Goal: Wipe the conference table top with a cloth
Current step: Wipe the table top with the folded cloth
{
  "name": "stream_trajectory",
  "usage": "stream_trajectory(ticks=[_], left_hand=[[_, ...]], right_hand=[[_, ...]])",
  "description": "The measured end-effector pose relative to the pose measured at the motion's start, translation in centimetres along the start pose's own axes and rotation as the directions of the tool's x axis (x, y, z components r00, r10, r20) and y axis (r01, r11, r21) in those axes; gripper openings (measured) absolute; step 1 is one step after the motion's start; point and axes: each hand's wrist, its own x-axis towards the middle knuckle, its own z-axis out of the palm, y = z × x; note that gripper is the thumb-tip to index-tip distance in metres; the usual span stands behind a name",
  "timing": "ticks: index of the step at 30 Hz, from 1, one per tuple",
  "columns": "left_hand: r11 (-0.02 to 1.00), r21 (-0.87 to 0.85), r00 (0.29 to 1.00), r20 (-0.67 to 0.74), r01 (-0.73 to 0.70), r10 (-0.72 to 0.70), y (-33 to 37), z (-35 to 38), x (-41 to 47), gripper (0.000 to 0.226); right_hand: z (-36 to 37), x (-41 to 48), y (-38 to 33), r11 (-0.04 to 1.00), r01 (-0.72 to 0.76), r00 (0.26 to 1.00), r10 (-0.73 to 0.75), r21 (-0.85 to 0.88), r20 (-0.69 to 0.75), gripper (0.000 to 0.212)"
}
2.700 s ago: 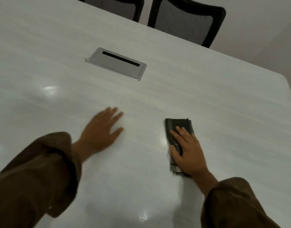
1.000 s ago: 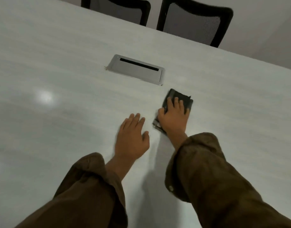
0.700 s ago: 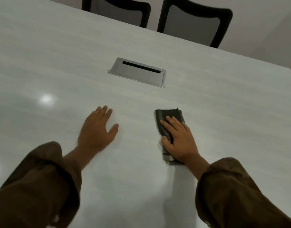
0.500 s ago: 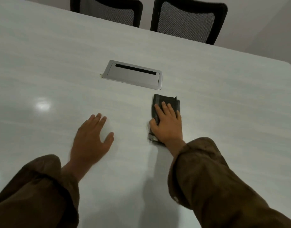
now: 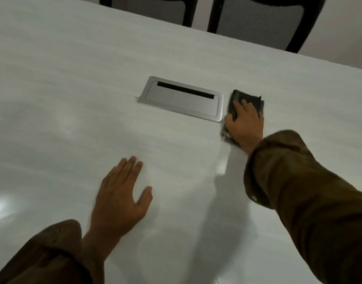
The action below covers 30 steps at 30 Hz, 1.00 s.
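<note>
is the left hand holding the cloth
No, the left hand lies flat on the bare table top, while the cloth sits under the right hand.

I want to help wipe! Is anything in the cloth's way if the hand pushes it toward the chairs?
Nothing visible. Ahead of the cloth under the right hand, the table is bare to its far edge. The metal cable hatch lies just left of it, beside that path.

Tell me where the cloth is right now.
In the head view the dark cloth lies flat on the table, right of centre, pressed under the right hand, just right of the metal cable hatch.
</note>
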Motion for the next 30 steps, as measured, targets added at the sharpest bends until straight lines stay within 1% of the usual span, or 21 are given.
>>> stream_trajectory(ticks=[2, 3, 4, 6, 8, 10, 11, 12, 13, 14, 16, 17, 18, 20, 22, 24, 25, 26, 28, 29, 30], left_hand=[[1.000, -0.006, 1.000, -0.013, -0.012, 0.012, 0.2, 0.2, 0.1, 0.067], [1.000, -0.001, 1.000, -0.016, -0.009, 0.009, 0.1, 0.0, 0.1, 0.067], [1.000, -0.001, 1.000, -0.014, -0.005, 0.005, 0.2, 0.1, 0.1, 0.067], [1.000, 0.001, 1.000, -0.005, 0.002, -0.002, 0.5, -0.4, -0.1, 0.067], [1.000, 0.006, 1.000, 0.002, 0.013, -0.013, 0.6, -0.4, -0.1, 0.067], [1.000, 0.005, 1.000, 0.008, 0.004, -0.004, 0.6, -0.5, 0.0, 0.067], [1.000, 0.002, 1.000, 0.003, -0.001, 0.001, 0.6, -0.4, -0.1, 0.066], [1.000, 0.000, 1.000, -0.004, -0.009, 0.009, 0.6, -0.3, -0.1, 0.066], [1.000, -0.001, 1.000, -0.008, -0.019, 0.019, 0.5, -0.2, -0.1, 0.065], [1.000, 0.003, 1.000, -0.009, -0.025, 0.025, 0.5, -0.1, -0.1, 0.064], [1.000, 0.004, 1.000, -0.003, -0.027, 0.027, 0.3, 0.0, -0.4, 0.064], [1.000, 0.009, 1.000, 0.002, -0.028, 0.028, 0.3, -0.1, -0.4, 0.065], [1.000, 0.008, 1.000, 0.005, -0.030, 0.030, 0.4, -0.1, -0.4, 0.065], [0.999, 0.008, 0.999, 0.009, -0.036, 0.036, 0.2, -0.3, -0.4, 0.065], [1.000, 0.002, 0.999, 0.028, -0.028, 0.028, 0.2, -0.7, -0.3, 0.067], [0.999, -0.017, 0.997, 0.073, -0.029, 0.030, 0.4, -0.9, -0.2, 0.071], [0.997, -0.027, 0.991, 0.110, -0.067, 0.070, 0.1, -1.3, -0.2, 0.072], [0.988, -0.041, 0.976, 0.153, -0.148, 0.152, -0.6, -1.8, 0.0, 0.071], [0.933, -0.036, 0.909, 0.214, -0.359, 0.358, -3.7, -3.1, 0.9, 0.067], [0.910, -0.023, 0.887, 0.213, -0.414, 0.409, -6.1, -3.9, 1.9, 0.063], [0.909, -0.007, 0.892, 0.192, -0.416, 0.410, -8.7, -4.8, 3.1, 0.061]], right_hand=[[1.2, 0.7, -2.8, 0.994, -0.100, 0.995, 0.101, -0.049, 0.006, 0.065], [1.7, 0.0, -4.3, 0.992, -0.109, 0.994, 0.110, -0.059, 0.010, 0.064], [2.1, -1.4, -5.4, 0.994, -0.084, 0.996, 0.085, -0.066, 0.011, 0.064], [2.0, -5.7, -7.0, 0.998, 0.044, 0.999, -0.043, -0.045, 0.031, 0.068], [1.6, -11.1, -6.8, 0.971, 0.235, 0.970, -0.237, 0.035, 0.051, 0.068], [0.8, -16.4, -4.7, 0.878, 0.462, 0.880, -0.472, 0.129, 0.057, 0.061], [0.3, -18.1, -3.1, 0.828, 0.534, 0.834, -0.549, 0.171, 0.052, 0.056], [0.0, -18.8, -1.3, 0.799, 0.566, 0.811, -0.584, 0.200, 0.036, 0.054], [-0.3, -18.7, 0.1, 0.809, 0.551, 0.825, -0.565, 0.204, 0.010, 0.053], [-0.5, -17.9, 1.1, 0.850, 0.492, 0.866, -0.499, 0.189, -0.013, 0.054], [-0.5, -15.8, 1.2, 0.960, 0.251, 0.968, -0.248, 0.126, -0.040, 0.060], [-0.3, -14.4, 0.4, 0.987, 0.131, 0.991, -0.128, 0.094, -0.040, 0.063], [0.0, -12.9, -0.8, 0.997, 0.052, 0.998, -0.050, 0.056, -0.036, 0.065], [0.7, -10.8, -4.1, 1.000, -0.011, 0.999, 0.011, -0.006, -0.031, 0.069], [1.4, -10.4, -7.9, 0.999, 0.013, 1.000, -0.013, -0.033, -0.003, 0.071], [2.4, -11.6, -11.2, 0.995, 0.096, 0.994, -0.094, -0.017, 0.057, 0.068], [2.7, -13.1, -12.7, 0.988, 0.153, 0.984, -0.153, 0.006, 0.086, 0.067], [2.7, -15.1, -13.6, 0.979, 0.203, 0.973, -0.205, 0.034, 0.107, 0.065], [2.4, -19.3, -13.2, 0.960, 0.269, 0.956, -0.276, 0.080, 0.097, 0.063], [2.1, -21.3, -12.4, 0.952, 0.290, 0.952, -0.298, 0.098, 0.071, 0.062], [1.8, -22.8, -11.1, 0.949, 0.296, 0.953, -0.302, 0.108, 0.041, 0.060]])
